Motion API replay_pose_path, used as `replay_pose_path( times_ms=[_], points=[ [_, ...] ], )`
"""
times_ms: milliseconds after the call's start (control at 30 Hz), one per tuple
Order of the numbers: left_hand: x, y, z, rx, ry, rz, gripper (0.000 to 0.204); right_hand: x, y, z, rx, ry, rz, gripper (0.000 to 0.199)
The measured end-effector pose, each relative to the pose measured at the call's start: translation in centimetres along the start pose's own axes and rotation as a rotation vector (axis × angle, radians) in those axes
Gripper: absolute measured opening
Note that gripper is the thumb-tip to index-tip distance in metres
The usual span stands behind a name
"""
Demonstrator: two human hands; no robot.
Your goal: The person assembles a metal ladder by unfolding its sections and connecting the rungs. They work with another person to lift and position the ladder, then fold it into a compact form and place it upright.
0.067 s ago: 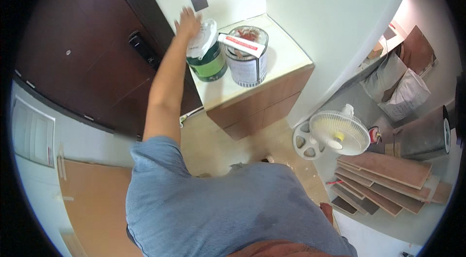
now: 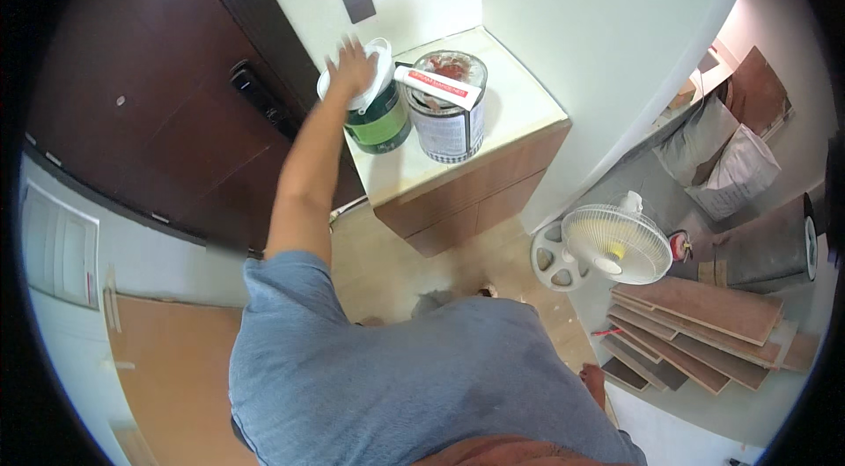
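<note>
My left hand is stretched forward, fingers spread, over the white lid of a green bucket. The palm appears to rest on the lid, with nothing gripped. Right beside it stands a large metal tin, its rim smeared with reddish-brown residue. Across the tin's top lies a white tube with red print. Low at my right side, part of my right hand shows past my shirt; its fingers are too small and hidden to read.
Bucket and tin stand on a cream-topped wooden cabinet against white walls. A dark door is at left. At right are a white fan, stacked boards, sacks and a dark roll.
My left hand has come down and slightly right, from the lid's far left edge onto the lid. The tin and tube have stayed in place.
</note>
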State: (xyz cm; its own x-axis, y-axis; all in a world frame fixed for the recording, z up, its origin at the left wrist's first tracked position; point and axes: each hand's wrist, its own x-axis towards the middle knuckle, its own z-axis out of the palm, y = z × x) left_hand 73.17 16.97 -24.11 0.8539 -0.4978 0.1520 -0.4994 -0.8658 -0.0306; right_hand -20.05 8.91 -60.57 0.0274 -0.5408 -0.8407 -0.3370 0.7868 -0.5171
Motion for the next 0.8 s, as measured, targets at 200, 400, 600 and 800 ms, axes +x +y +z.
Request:
replay_pose_path(
  times_ms=[200, 400, 600, 800],
  points=[
    [0.1, 1.7, -0.5, -0.148, -0.031, 0.088, 0.074, -2.0, -9.7, 9.9, -0.035, 0.073, -0.217, 0.007],
    [10.6, 0.9, 1.2, -0.262, -0.297, 0.826, 0.052, 0.2, -4.4, 10.1, -0.056, 0.374, -0.522, 0.018],
    [12.4, -2.0, -1.5, -0.916, -0.507, 0.819, 0.05, -4.3, 1.9, 22.6, 0.012, 0.387, -0.076, 0.029],
    [11.6, 1.2, -5.9, -0.129, -0.504, 0.934, 0.072, -11.2, 11.1, 33.2, 0.251, 0.314, 0.032, 0.024]
  ],
)
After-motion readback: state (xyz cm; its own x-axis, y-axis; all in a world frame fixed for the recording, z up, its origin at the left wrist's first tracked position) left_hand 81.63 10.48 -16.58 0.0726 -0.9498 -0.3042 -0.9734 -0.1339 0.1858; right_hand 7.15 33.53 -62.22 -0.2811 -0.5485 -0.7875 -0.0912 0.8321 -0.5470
